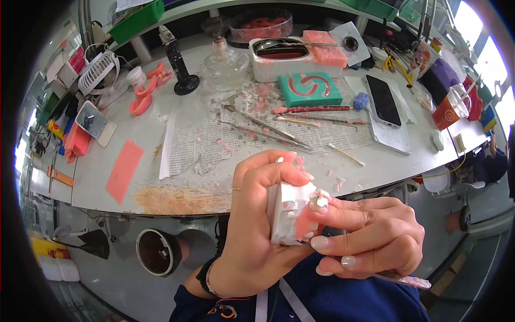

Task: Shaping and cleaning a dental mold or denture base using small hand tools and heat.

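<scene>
Her left hand (257,214) grips a white plaster dental cast (289,214). Her right hand (370,236), at its three o'clock, pinches a pink-tipped tool (402,279) and presses the cast.

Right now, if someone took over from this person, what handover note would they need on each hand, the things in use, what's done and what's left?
Left hand: wrapped around a white plaster block with pink wax on it, held over the lap in front of the table edge.
Right hand: fingers pinching at the block's top; a thin tool is tucked under the palm.
Metal tools lie on the paper on the table.
Done: wax is on the block, scraps litter the paper.
Left: cannot tell.
</scene>
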### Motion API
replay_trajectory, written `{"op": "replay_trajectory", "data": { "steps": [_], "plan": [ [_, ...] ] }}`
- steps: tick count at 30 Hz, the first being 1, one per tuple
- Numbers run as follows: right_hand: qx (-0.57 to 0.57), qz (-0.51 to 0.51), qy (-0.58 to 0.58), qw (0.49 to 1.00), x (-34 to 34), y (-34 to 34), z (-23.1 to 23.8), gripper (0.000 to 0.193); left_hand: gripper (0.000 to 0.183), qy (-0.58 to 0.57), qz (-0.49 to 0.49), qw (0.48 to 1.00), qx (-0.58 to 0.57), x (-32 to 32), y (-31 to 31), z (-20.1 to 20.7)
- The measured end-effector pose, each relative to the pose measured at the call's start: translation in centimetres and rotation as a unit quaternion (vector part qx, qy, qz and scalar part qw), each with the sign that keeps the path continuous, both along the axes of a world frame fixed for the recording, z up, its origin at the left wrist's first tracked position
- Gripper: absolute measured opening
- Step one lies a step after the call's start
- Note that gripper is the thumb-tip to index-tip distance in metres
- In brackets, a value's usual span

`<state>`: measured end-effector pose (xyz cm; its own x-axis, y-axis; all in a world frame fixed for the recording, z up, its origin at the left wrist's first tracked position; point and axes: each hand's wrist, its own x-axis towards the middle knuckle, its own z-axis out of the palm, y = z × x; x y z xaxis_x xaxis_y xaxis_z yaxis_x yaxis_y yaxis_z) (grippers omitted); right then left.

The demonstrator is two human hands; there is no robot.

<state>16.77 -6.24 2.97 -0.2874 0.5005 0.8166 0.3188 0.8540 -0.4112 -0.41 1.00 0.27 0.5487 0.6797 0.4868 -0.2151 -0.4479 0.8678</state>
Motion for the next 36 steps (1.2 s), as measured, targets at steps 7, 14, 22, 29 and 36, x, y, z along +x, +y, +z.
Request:
{"op": "replay_trajectory", "data": {
  "steps": [7,14,22,29,36],
  "plan": [
    [0.017,0.008,0.128,0.992,-0.4,0.6,-1.1,0.031,0.064,0.032,0.039,0.998,0.042,0.3,-0.5,0.3],
    [-0.042,-0.05,0.224,0.972,-1.9,-0.4,-0.7,0.029,0.058,0.035,0.067,0.992,0.102,0.7,-0.6,0.5],
    [-0.082,-0.089,0.264,0.957,-2.0,-0.6,-0.8,0.034,0.056,0.025,0.096,0.987,0.124,0.9,-0.5,-0.3],
    [0.017,-0.155,0.28,0.947,-0.5,1.5,-2.4,0.035,0.086,0.037,0.069,0.994,0.071,0.4,0.0,0.1],
    [-0.142,0.038,0.444,0.884,0.4,-1.3,-0.8,0.037,0.097,0.034,-0.068,0.995,0.066,0.0,1.2,0.0]
  ]
}}
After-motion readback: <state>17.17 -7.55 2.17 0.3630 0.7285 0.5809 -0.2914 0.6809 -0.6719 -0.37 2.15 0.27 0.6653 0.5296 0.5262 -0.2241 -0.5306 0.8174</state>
